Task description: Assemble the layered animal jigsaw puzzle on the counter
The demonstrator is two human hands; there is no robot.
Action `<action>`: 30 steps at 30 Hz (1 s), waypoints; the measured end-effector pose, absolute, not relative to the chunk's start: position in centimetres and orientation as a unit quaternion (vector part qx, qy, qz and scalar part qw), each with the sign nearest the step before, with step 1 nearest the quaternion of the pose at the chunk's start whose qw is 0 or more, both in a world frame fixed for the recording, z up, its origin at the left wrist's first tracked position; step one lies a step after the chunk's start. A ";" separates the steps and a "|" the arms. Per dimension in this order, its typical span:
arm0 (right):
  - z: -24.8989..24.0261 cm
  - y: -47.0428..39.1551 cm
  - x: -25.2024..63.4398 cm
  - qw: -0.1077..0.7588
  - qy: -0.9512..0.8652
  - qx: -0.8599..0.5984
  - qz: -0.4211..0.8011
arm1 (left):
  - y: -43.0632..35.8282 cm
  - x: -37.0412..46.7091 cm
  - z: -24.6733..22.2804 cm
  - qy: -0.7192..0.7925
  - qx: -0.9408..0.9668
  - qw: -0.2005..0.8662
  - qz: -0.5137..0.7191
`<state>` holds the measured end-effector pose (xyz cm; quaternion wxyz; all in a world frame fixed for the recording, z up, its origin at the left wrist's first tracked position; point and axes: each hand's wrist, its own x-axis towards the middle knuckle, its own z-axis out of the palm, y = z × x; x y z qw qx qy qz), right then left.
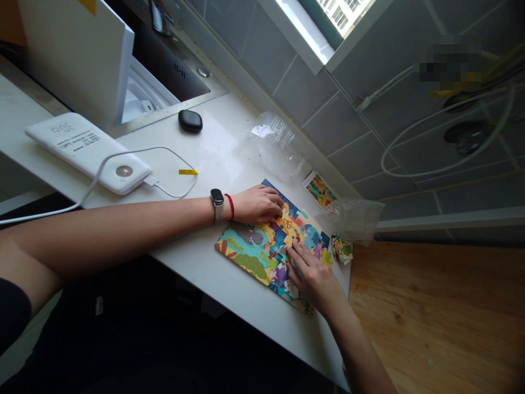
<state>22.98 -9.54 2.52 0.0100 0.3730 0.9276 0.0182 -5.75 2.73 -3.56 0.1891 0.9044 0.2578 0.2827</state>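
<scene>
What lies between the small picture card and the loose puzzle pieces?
In the head view, part of a clear plastic bag lies between the picture card and the loose puzzle pieces.

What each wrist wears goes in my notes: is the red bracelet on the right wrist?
No, the red bracelet is on the wrist of the left hand, just beside the watch.

No text reads surely: the print and display [123, 171] on the power bank [92, 148], well apart from the left fingers [274, 203], blur; the bag [279, 152] nearer them bears illegible print.
</scene>
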 end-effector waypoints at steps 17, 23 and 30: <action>0.5 -10.6 22.5 -0.055 0.932 0.353 0.061 | 3.1 -6.0 -3.2 0.246 0.903 0.212 0.283; 0.5 -10.7 22.4 -0.071 0.930 0.358 0.036 | 3.3 -6.1 -2.9 0.238 0.903 0.208 0.291; 1.2 -10.5 21.7 -0.072 0.937 0.339 0.036 | 3.7 -6.3 -2.8 0.249 0.904 0.206 0.280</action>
